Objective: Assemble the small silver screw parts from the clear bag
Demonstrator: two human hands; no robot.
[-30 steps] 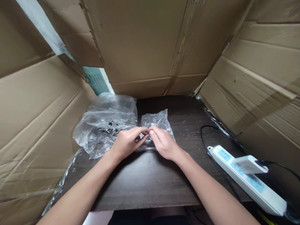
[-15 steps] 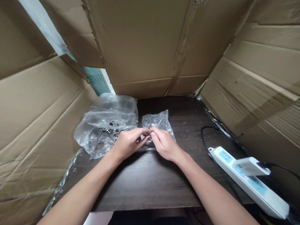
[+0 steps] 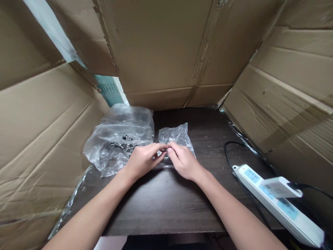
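Note:
My left hand (image 3: 144, 158) and my right hand (image 3: 184, 162) meet fingertip to fingertip over the front of the table. Pinched between them is a small dark metal screw (image 3: 164, 150), mostly covered by the fingers. Beneath and behind my hands lies a small clear plastic bag (image 3: 177, 133), with part of its contents hidden. To the left, a larger clear plastic bag (image 3: 117, 122) lies spread out, and a pile of small metal screws (image 3: 127, 147) rests on it, right beside my left hand.
A white power strip (image 3: 275, 205) with a plugged-in white adapter (image 3: 279, 186) lies at the right, a black cable (image 3: 227, 152) curving beside it. Cardboard walls (image 3: 166, 52) enclose the dark wooden table (image 3: 156, 208) at the back and both sides.
Both hands keep their pinch on the screw at nearly the same spot, with only slight finger movement. The whole view has shifted slightly.

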